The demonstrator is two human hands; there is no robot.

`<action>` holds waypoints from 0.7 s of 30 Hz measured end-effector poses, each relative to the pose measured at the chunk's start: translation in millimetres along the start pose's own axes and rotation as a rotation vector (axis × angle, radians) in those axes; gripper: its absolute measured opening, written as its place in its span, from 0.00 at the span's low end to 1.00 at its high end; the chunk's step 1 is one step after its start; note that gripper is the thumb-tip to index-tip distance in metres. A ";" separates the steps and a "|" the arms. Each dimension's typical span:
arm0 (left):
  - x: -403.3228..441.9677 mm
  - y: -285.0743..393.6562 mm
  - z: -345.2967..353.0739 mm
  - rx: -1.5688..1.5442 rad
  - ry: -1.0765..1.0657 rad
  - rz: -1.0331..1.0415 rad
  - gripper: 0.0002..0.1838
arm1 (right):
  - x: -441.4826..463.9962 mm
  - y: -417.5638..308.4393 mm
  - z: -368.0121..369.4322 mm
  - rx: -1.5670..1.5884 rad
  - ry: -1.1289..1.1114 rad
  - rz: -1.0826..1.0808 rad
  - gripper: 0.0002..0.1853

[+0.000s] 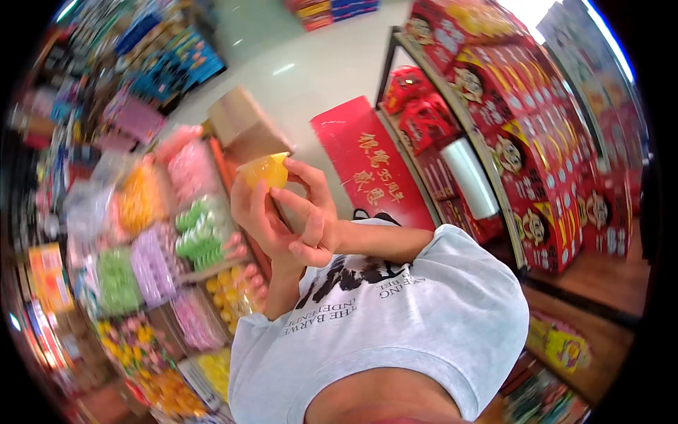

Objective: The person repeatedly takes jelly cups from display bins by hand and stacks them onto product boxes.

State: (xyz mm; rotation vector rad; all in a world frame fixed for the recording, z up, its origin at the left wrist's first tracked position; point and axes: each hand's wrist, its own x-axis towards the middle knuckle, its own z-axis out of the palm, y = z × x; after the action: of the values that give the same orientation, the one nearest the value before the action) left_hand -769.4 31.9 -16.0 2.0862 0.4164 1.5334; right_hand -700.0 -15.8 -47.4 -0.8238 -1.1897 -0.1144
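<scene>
A small yellow, somewhat translucent item (267,172), perhaps a wrapped sweet or jelly cup, is held up in front of my chest between both hands. The fingertips of my left hand (260,222) grip it from the left and below. From the right, my right hand (314,212) pinches its upper edge, with the other fingers curled in. Its exact kind is too blurred to make out. Beneath and left of the hands lie bagged goods, among them a green bag (203,233) and a bag of yellow pieces (232,297).
A display of orange (143,198), pink and purple packs fills the left. Beyond the hands stands a cardboard box (244,124); a red box (371,159) with gold writing is on the floor. Shelving with red cartons (522,148) rises on the right.
</scene>
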 end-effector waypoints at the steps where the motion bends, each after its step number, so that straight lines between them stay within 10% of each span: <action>1: 5.6 3.2 22.2 -0.032 0.029 0.055 0.41 | 3.7 -0.1 -20.3 -0.096 0.016 0.002 0.38; 21: 64.4 -32.2 266.1 -0.802 -0.609 -0.008 0.46 | 64.9 85.7 -194.8 -0.791 0.422 0.037 0.34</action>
State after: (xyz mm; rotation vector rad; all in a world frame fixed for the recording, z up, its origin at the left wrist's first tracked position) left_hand -495.2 33.3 -44.5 1.7368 -0.3641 0.7719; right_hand -481.2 -54.2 -59.6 -1.4230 -0.7082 -0.7267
